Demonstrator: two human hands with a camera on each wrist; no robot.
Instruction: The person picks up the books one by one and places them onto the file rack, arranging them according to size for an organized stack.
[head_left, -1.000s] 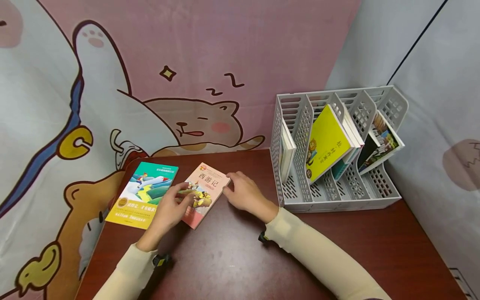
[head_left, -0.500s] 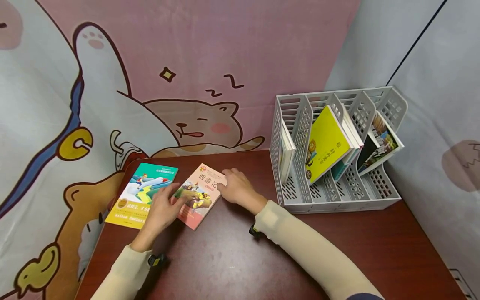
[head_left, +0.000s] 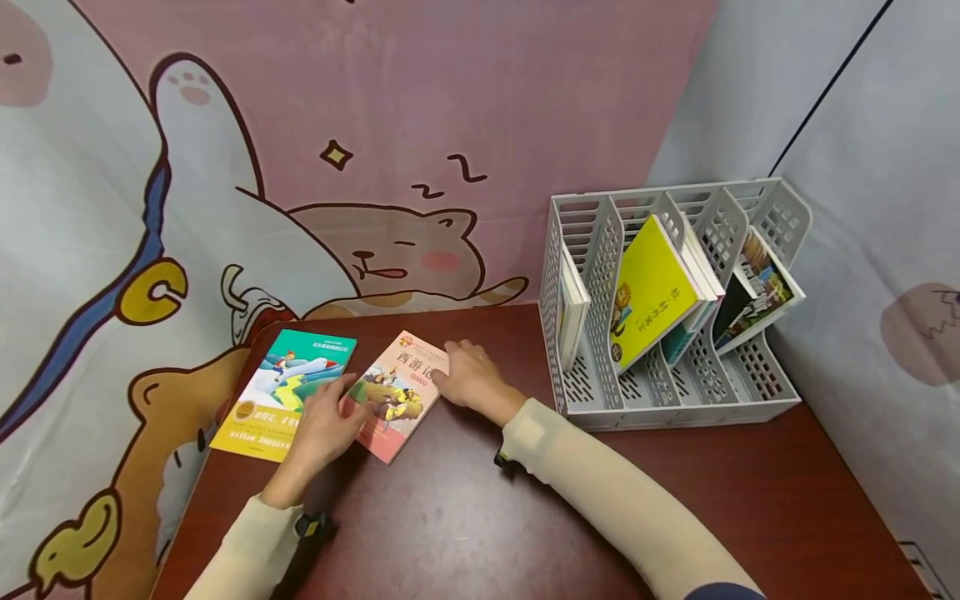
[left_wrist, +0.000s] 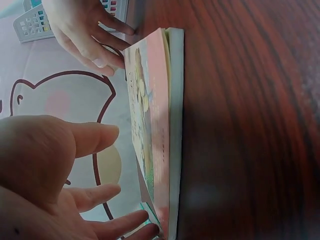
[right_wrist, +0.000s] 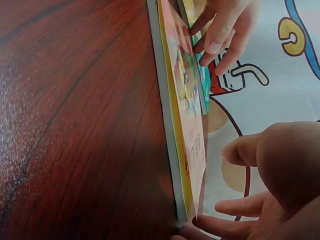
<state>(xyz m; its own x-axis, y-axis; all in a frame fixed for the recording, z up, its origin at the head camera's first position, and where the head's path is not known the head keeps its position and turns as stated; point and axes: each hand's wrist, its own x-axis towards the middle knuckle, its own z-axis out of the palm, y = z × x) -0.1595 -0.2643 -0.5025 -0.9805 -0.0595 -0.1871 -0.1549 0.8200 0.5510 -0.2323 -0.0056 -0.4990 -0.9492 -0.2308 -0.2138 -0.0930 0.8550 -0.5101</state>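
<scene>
A pink paperback book [head_left: 393, 421] with an illustrated cover lies flat and slanted on the brown table. My left hand [head_left: 324, 425] is at its left side, partly over the neighbouring green and yellow book [head_left: 262, 408]. In the left wrist view, the thumb stands clear of the cover while the lower fingertips [left_wrist: 142, 217] reach the book's edge. My right hand [head_left: 472, 379] is at the pink book's upper right corner, covering part of it. Seen from the right wrist, its thumb [right_wrist: 240, 151] is raised off the cover and the fingers meet the book's end.
A grey plastic file rack [head_left: 675, 417] stands at the right against the wall. Its compartments hold several books, among them a yellow one [head_left: 656, 300] leaning and a dark-covered one [head_left: 761, 292]. A cartoon-printed cloth [head_left: 585, 92] hangs behind the table.
Both hands have shifted left; the right hand now covers more of the pink book's upper right corner. The left hand has slid off the cover's middle toward its left edge. The books look unmoved.
</scene>
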